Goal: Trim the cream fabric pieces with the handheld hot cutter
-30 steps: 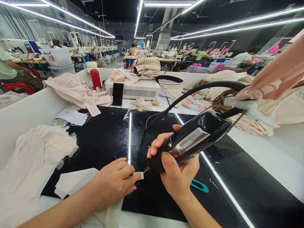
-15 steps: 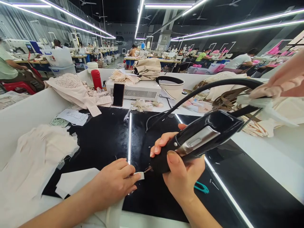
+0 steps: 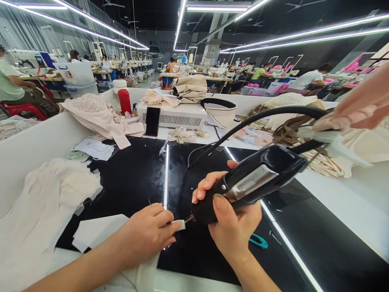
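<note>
My right hand (image 3: pixel 235 227) is wrapped round a black corded handheld tool (image 3: pixel 258 178) with a silver panel and a thin metal tip. That tip points down-left and meets or nearly meets the end of a small white strip (image 3: pixel 181 224). Pinched between the fingers of my left hand (image 3: pixel 150 229), the strip pokes out just above the black work surface (image 3: pixel 133 178). At the upper right another person's hand (image 3: pixel 352 109) is by the tool's cable (image 3: pixel 273 110), with a whitish sheer piece in its fingers. How that piece joins the cable is unclear.
Cream fabric (image 3: pixel 48 198) is heaped at the left, near a white paper piece (image 3: pixel 97 231). A teal tool (image 3: pixel 258 241) lies beyond my right wrist. At the back stand a phone (image 3: pixel 152 121), a red bottle (image 3: pixel 124 101) and a cream visor (image 3: pixel 219 111).
The other person's hand and the cable have shifted slightly left and down, and the tool's rear end has dipped a little. My hands keep almost the same place and grip.
</note>
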{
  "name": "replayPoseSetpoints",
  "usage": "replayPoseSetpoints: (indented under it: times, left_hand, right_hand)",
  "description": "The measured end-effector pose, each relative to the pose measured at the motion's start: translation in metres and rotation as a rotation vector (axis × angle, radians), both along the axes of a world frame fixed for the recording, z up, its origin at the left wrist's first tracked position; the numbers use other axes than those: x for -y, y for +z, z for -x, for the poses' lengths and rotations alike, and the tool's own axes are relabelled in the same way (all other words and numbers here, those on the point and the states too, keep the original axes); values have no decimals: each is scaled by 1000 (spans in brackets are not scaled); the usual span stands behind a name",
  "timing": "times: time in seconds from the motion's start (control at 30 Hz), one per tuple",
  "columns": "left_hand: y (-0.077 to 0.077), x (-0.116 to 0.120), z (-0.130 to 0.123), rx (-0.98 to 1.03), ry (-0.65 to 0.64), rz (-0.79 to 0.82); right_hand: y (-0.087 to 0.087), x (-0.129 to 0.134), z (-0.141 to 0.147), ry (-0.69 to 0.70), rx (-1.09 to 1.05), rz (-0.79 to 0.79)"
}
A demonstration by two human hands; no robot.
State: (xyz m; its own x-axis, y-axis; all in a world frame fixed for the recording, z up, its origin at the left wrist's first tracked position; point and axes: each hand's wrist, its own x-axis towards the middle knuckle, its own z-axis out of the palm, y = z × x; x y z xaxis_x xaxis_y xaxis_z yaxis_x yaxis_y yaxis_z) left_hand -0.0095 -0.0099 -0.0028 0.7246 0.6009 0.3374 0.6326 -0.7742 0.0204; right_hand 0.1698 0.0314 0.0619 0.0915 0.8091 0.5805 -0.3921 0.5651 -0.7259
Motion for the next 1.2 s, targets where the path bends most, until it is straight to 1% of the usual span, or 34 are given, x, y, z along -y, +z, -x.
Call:
replayPoseSetpoints:
  times: [0.17,0.27,0.37,0.57,0.63,0.87,1.03,1.2]
  left_hand:
    - [-1,0,0,2,-8,-7]
    - [0,0,0,9,-7,-18]
    - [4,1,1,33,-1,-6]
    - [16,7,11,107,-18,12]
    - [15,10,14,119,-9,16]
    - [6,17,20,121,31,57]
    - [5,20,20,167,31,59]
    - [6,18,17,191,33,30]
  right_hand:
    - [0,6,-1,22,-2,4]
    - [-1,7,1,4,23,3]
    - [-1,8,1,-20,40,14]
    - [-1,9,-2,-6,31,13]
    - [0,9,-2,-10,33,22]
    - [1,10,-3,-31,37,14]
    - [1,9,-5,-55,48,7]
    - [6,6,-2,-45,54,5]
